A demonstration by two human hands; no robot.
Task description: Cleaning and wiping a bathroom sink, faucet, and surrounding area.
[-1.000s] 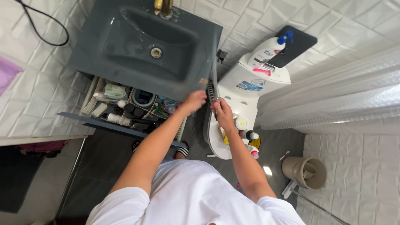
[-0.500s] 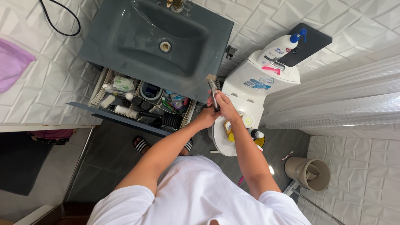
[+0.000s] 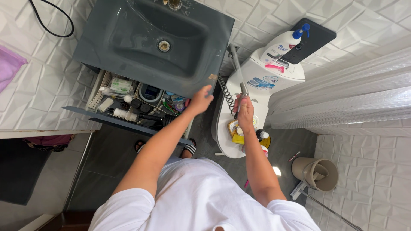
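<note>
White tiled walls and a dark grey floor frame a small bathroom seen from above. Under the dark grey sink [image 3: 154, 42] an open drawer [image 3: 137, 105] is packed with small bottles, tubes and a round case.

The right hand [image 3: 245, 109] is closed around the handle of a slim metal spray wand [image 3: 238, 72], which slants up and away from the grip toward the sink's right corner. A coiled hose [image 3: 227, 96] hangs just left of that grip and runs down along the wand. The wand sits in the gap between the sink and the white toilet [image 3: 257, 85], above the toilet's closed lid.

The left hand [image 3: 200, 100] holds nothing; its fingers are loosely spread and it hovers at the sink's front right corner, above the drawer's right end. Whether it touches the sink edge cannot be told. It is to the left of the right grip, with the coiled hose between the two.

Just below the right grip, on the toilet lid, lie a yellow object [image 3: 236, 136] and a dark bottle with a white cap [image 3: 262, 136]. Beyond the grip, on the toilet tank, stands a white pump bottle with a blue top [image 3: 282, 45], leaning against a flat black panel [image 3: 312, 38]. To the right of the grip hangs a pale ribbed shower curtain [image 3: 342, 94]. Down to the right of it, on the floor, stands a beige bin [image 3: 314, 173]. Far left of both hands, a black cord [image 3: 47, 25] loops on the wall tiles and a piece of purple cloth [image 3: 7, 66] shows at the frame edge.

The person wears a white shirt [image 3: 201, 196].
</note>
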